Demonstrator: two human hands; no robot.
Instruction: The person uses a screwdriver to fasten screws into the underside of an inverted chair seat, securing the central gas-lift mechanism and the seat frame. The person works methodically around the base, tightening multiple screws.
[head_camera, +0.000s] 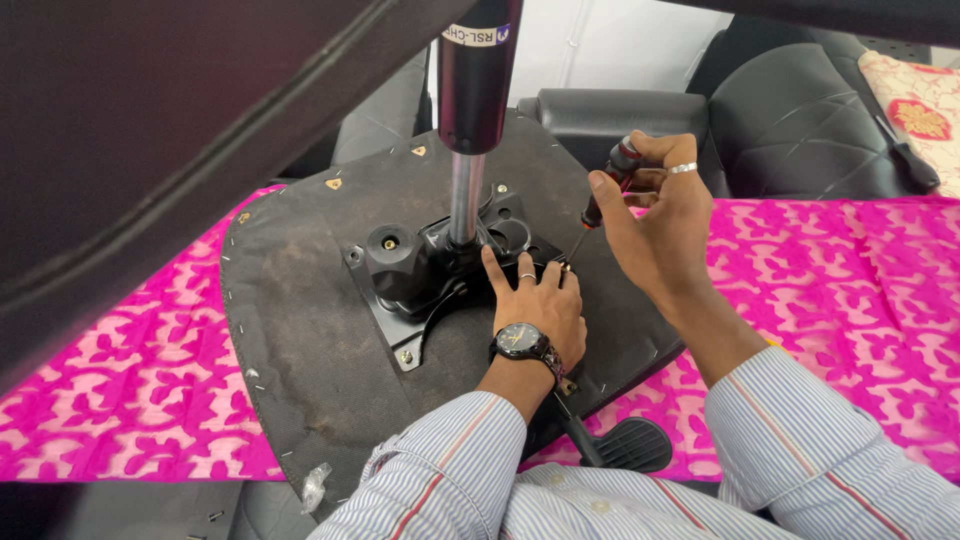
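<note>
Pink cloth; right hand around screwdriver

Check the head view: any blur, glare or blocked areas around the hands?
Head view: even, bright light; both hands sharp, right hand gripping the screwdriver, left hand on the black mechanism plate. A dark, blurred close object blocks the upper left. Slight glare on the chrome gas-lift shaft.

One label is in view. It is a small rectangular sticker wrapped around the black gas-lift cylinder, at the far centre of the scene near the top edge. The sticker is white with dark print and a blue patch at its right end. No packages, signs or screens appear.
</note>
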